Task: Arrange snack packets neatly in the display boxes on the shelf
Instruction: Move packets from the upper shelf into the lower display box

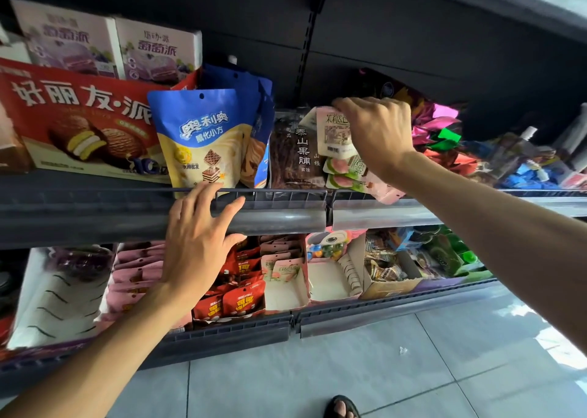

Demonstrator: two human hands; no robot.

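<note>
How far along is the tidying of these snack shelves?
Partway. The red packets already sit in rows in their box. The right hand grips a pink packet on the upper shelf; the left hand rests on the shelf rail. Two white boxes below look nearly empty, still to fill.

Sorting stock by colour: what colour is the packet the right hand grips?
The packet is pale pink; head view.

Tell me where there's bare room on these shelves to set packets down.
On the lower shelf, the front of the white box right of the red packets is bare, and the cartoon box beside it looks nearly empty. The upper shelf is crowded around the right hand and its pink packet.
</note>
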